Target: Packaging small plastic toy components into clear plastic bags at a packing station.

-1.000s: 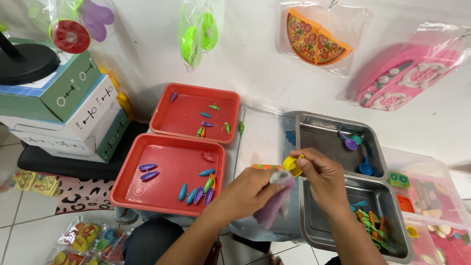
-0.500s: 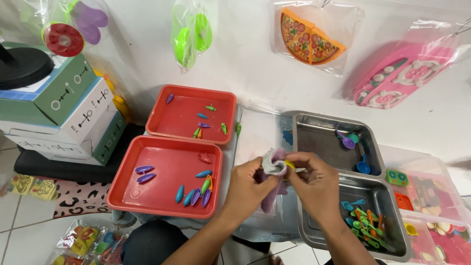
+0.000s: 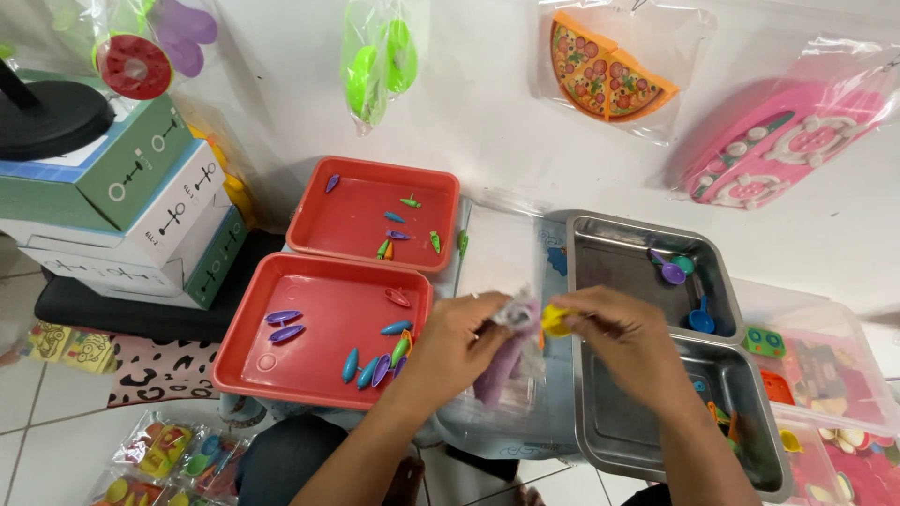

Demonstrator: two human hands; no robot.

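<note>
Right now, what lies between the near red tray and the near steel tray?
Head view: both hands, left hand gripping a clear bag, right hand pinching a small yellow toy piece.

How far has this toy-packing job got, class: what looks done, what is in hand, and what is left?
Done: filled packets lie on the floor. In hand: the left hand holds a clear plastic bag with something purple inside, and the right hand pinches a small yellow piece at its mouth. Left: loose pieces remain in both red trays and both metal trays.
</note>
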